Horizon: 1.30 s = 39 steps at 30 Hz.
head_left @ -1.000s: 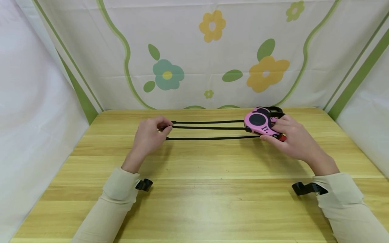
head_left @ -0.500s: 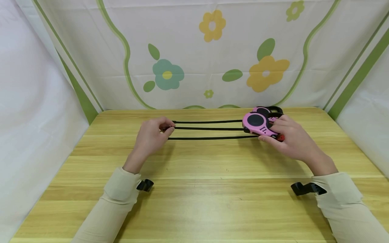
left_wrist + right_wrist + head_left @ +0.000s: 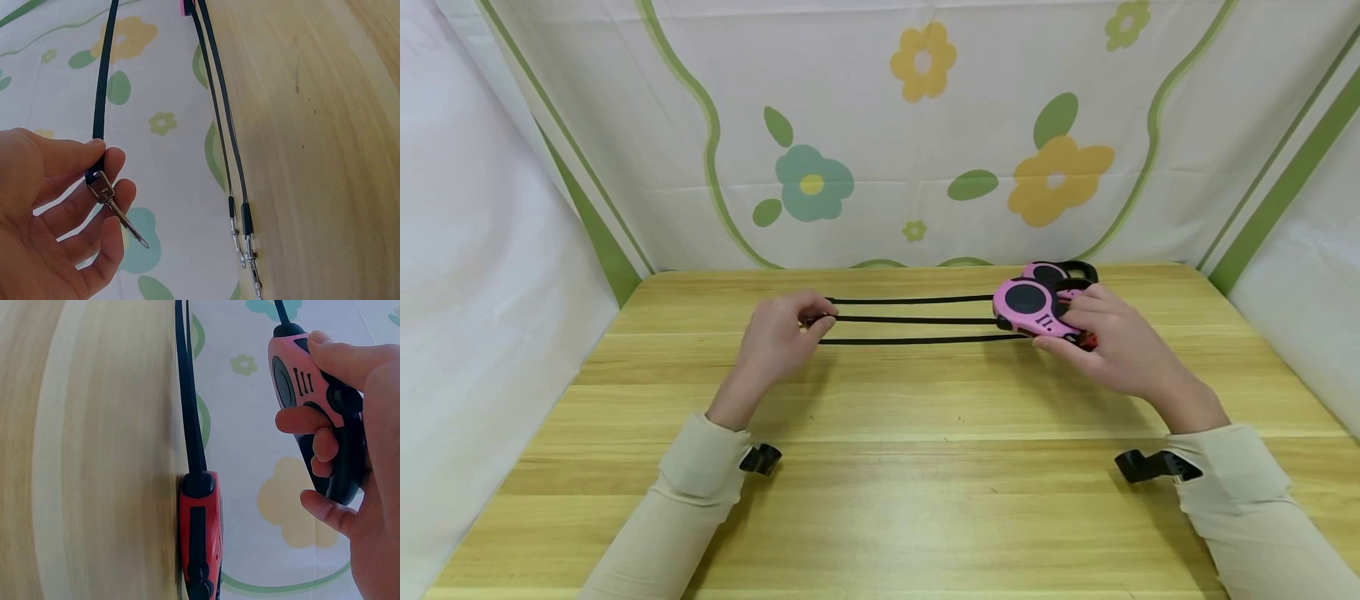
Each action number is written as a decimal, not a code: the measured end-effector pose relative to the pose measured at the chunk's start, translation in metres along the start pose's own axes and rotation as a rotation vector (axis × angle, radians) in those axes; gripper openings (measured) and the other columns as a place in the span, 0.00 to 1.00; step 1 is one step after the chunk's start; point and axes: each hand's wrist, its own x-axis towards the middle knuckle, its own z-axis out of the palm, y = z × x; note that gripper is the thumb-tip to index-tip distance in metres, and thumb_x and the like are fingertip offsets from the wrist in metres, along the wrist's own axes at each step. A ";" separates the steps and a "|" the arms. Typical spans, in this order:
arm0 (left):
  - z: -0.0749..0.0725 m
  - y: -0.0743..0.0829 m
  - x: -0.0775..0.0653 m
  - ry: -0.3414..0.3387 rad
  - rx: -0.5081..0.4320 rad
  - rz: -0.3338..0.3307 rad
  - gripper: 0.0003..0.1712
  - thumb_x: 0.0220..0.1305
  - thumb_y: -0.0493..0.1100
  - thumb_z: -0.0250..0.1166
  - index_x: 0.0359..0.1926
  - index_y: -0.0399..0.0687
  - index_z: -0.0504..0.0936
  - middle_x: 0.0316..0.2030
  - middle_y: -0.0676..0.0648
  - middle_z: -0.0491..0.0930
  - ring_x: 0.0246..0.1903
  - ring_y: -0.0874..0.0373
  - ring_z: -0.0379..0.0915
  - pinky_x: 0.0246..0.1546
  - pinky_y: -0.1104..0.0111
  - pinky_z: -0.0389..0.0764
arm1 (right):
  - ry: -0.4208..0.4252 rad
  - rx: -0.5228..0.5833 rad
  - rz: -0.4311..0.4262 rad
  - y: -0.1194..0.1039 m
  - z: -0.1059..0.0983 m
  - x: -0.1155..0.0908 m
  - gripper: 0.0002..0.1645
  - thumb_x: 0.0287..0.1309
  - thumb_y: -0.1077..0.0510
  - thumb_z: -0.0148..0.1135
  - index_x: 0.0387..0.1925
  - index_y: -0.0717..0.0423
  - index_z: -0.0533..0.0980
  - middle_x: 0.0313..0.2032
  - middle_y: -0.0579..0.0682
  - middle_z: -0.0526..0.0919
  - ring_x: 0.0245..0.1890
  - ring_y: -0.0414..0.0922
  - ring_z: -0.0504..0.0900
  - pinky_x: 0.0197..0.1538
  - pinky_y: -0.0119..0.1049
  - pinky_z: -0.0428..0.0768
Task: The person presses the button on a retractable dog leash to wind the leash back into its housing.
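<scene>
Flowered cloth (image 3: 895, 125) is hanging behind a worktop (image 3: 887, 500). Over its far side, the left hand (image 3: 778, 337) is pinching a black strap (image 3: 917, 320) beside its metal clasp (image 3: 102, 187); the right hand (image 3: 1112, 342) is clutching the strap's pink case (image 3: 1015, 321) (fingers curled). Two more straps (image 3: 917, 340) are lying nearby.

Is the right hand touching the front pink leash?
Touching: the right wrist view shows the right hand gripping the pink leash, fingers round its handle.
</scene>
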 end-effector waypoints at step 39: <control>0.004 0.008 -0.003 -0.041 -0.012 0.110 0.09 0.72 0.34 0.69 0.51 0.43 0.89 0.40 0.43 0.92 0.37 0.49 0.88 0.34 0.62 0.79 | 0.025 0.029 -0.053 -0.005 0.004 0.004 0.17 0.51 0.50 0.82 0.25 0.51 0.79 0.30 0.46 0.78 0.40 0.44 0.70 0.44 0.34 0.64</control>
